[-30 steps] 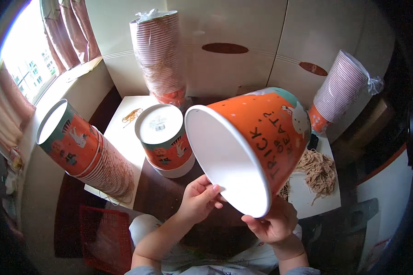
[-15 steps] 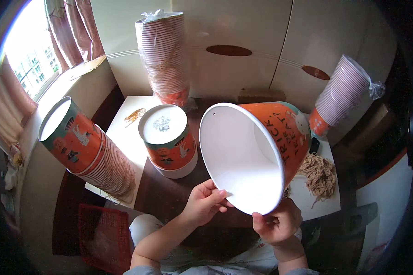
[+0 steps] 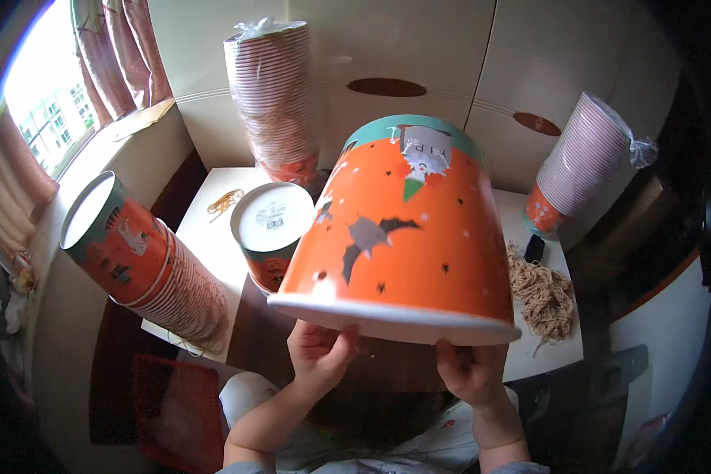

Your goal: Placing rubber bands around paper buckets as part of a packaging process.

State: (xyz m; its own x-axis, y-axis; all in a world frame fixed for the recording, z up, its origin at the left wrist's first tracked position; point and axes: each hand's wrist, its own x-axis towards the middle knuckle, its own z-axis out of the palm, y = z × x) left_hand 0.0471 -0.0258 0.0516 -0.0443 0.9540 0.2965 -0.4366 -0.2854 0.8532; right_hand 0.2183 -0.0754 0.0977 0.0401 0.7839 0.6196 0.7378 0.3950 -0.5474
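Left hand (image 3: 320, 359) and right hand (image 3: 472, 375), both partly curled, grip the rim of one glossy orange, tapered bucket (image 3: 411, 245) mid-frame. Two plastic-wrapped bucket stacks (image 3: 272, 95) stand upper left and upper right; one tangled tan string heap (image 3: 543, 299) lies right.

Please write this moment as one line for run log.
left hand: holds orange bucket at rim; right hand: same rim; bucket: base upward; tan strands: on table

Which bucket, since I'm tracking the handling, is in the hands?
The front orange bucket, bat print facing the camera: the left hand and right hand hold its rim; no other is held.
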